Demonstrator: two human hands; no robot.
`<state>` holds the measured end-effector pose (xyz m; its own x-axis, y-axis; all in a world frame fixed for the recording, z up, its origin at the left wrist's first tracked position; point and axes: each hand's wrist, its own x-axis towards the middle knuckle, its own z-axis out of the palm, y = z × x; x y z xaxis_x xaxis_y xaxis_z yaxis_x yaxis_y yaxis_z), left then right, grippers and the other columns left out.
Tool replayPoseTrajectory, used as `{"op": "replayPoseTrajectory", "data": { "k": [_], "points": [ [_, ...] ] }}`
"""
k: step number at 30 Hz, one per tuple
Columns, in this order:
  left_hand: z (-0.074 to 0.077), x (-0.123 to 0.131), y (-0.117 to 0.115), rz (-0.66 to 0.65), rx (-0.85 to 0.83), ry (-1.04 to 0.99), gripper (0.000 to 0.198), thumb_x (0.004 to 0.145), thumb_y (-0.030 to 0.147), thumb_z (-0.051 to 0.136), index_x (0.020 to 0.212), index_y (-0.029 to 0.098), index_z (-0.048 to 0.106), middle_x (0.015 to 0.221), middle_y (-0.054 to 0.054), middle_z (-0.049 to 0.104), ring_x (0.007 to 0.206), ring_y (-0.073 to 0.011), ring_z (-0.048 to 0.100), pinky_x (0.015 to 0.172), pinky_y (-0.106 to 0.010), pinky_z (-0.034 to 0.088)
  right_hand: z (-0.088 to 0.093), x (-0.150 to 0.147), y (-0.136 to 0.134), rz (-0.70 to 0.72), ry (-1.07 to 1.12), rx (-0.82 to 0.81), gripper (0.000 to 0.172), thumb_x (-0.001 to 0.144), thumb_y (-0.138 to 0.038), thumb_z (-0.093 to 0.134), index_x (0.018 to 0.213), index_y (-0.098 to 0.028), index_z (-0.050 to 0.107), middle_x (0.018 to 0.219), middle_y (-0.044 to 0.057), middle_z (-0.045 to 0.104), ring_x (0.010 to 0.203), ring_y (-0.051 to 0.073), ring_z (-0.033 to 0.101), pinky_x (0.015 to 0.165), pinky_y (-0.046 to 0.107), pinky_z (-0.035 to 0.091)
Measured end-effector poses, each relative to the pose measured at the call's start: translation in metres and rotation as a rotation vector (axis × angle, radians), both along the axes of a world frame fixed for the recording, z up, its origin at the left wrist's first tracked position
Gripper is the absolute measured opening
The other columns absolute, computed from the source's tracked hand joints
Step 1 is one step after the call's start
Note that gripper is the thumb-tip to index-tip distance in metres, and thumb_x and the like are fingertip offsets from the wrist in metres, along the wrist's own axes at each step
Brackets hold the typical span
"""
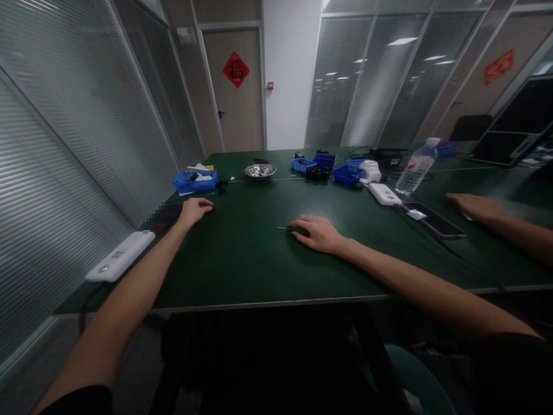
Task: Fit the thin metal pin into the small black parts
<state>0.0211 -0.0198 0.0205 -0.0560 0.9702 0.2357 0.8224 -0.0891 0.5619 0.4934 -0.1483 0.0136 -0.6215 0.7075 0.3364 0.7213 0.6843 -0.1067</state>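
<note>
My right hand [317,233] rests low over the green table with its fingers closed around a small screwdriver [299,230]. The tool's dark handle lies under the fingers, and its thin metal shaft points left. My left hand [195,210] is at the table's left side, thumb and fingers pinched together on a small black part [211,208], too small to make out further. Just beyond that hand, several small black pieces [222,185] lie beside a blue bin [196,181] with white and yellow items inside.
A metal bowl [260,171] holding shiny pieces stands at the back, left of several blue trays [348,174]. White power banks [121,256] lie left and right. A water bottle [417,166] stands near a phone [435,219] with a cable. Another person's hand [477,206] rests at right.
</note>
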Motion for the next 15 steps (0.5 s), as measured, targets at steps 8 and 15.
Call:
{"op": "replayPoseTrajectory", "data": {
  "k": [8, 15],
  "points": [
    [-0.006, -0.010, 0.009, 0.057, -0.041, 0.009, 0.021, 0.082, 0.032, 0.084, 0.100, 0.021, 0.085, 0.105, -0.009, 0.083, 0.102, -0.0269, 0.076, 0.094, -0.034, 0.058, 0.001, -0.001, -0.001, 0.003, -0.005, 0.000, 0.038, 0.107, -0.042, 0.053, 0.138, -0.023, 0.065, 0.121, 0.009, 0.071, 0.088, 0.020, 0.068, 0.073, 0.032, 0.047],
    [-0.013, -0.014, 0.015, 0.069, -0.088, -0.123, 0.024, 0.077, 0.031, 0.083, 0.099, 0.021, 0.084, 0.105, -0.008, 0.083, 0.094, -0.0238, 0.076, 0.088, -0.033, 0.058, 0.002, -0.001, 0.000, 0.009, -0.002, -0.004, 0.038, 0.107, -0.042, 0.053, 0.137, -0.022, 0.066, 0.120, 0.009, 0.071, 0.089, 0.020, 0.068, 0.074, 0.032, 0.048]
  ]
}}
